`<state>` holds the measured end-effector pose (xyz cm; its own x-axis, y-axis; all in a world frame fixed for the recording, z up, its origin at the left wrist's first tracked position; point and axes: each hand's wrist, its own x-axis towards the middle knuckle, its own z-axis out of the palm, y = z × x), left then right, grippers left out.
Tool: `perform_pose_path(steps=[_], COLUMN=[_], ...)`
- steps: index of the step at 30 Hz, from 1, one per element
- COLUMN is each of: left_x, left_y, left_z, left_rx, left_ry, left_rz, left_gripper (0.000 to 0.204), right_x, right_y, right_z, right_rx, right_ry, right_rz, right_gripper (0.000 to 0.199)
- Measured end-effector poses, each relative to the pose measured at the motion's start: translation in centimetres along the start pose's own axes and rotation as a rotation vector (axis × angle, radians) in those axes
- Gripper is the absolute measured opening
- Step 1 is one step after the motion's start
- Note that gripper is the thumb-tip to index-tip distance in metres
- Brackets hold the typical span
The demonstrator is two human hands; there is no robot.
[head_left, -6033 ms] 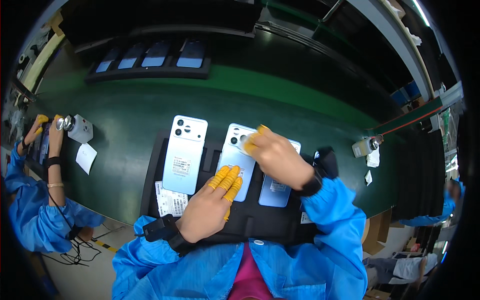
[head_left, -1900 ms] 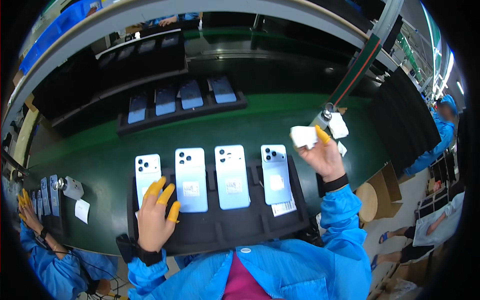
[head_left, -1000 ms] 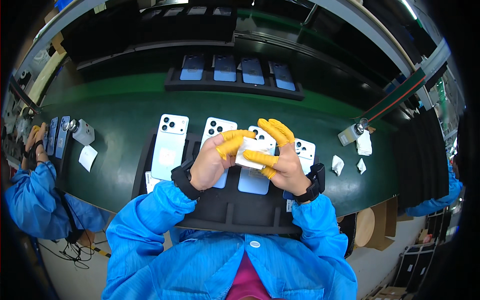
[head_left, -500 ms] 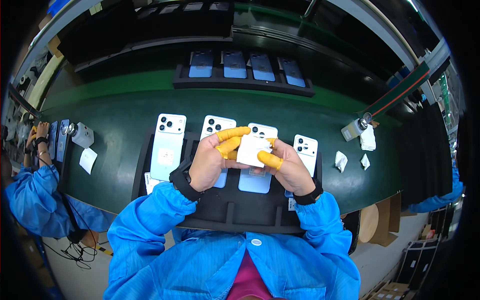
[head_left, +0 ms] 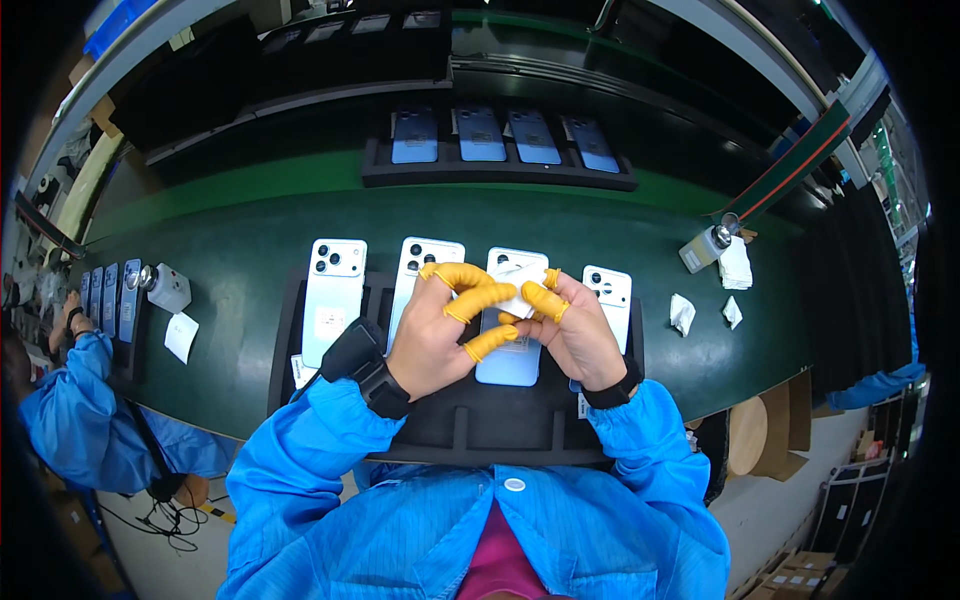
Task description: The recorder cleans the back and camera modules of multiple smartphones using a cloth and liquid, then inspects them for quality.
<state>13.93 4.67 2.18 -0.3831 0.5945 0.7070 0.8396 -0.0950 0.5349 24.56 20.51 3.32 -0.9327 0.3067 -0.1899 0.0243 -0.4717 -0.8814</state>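
A crumpled white wipe (head_left: 516, 277) is between my hands, above a smartphone (head_left: 512, 365) lying back up. My right hand (head_left: 580, 340) pinches the wipe between yellow-covered fingertips. From the other side, the yellow-covered fingers of my left hand (head_left: 440, 325) are curled against it, with the thumb lower down. My hands hide part of this phone and of the pale blue phone (head_left: 433, 252) to its left. Another phone (head_left: 334, 300) stands out fully at the left end, and one more (head_left: 607, 285) is partly behind my right hand. All lie in a black foam tray (head_left: 490, 430).
Beyond my hands, a second black tray (head_left: 500, 178) holds several blue phones. On the right are a pump bottle (head_left: 703, 250), stacked wipes (head_left: 735, 265) and crumpled wipes (head_left: 682, 315). Another bottle (head_left: 170, 288) and a white sheet (head_left: 181, 336) are left, near a co-worker's blue sleeve (head_left: 75, 380).
My hands have drawn closer together and the wipe is folded into a smaller bunch. My left fingers have swung over toward it. The co-worker's hand at the left has moved lower.
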Motion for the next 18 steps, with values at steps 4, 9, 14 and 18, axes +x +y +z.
perform_pose_path(steps=[4, 9, 14, 18], left_x=[-0.6, 0.0, -0.7, -0.3], left_y=[-0.2, 0.0, -1.6, -2.1], left_z=[-0.1, -0.5, -0.5, -1.1], left_rx=[0.082, 0.011, -0.784, -1.089], left_ry=[-0.012, 0.048, 0.170, 0.250], left_rz=[0.035, -0.011, -0.548, -0.833], left_gripper=[0.032, 0.021, 0.023, 0.026], right_x=[0.3, 0.2, 0.5, 0.6], right_y=[0.7, 0.7, 1.0, 1.5], right_z=[0.6, 0.7, 0.9, 2.4], right_rx=[0.025, 0.069, 0.188, -0.111], right_ry=[0.005, -0.055, -0.170, -0.027], right_rz=[-0.022, -0.016, 0.053, 0.091], right_gripper=[0.035, 0.037, 0.044, 0.046])
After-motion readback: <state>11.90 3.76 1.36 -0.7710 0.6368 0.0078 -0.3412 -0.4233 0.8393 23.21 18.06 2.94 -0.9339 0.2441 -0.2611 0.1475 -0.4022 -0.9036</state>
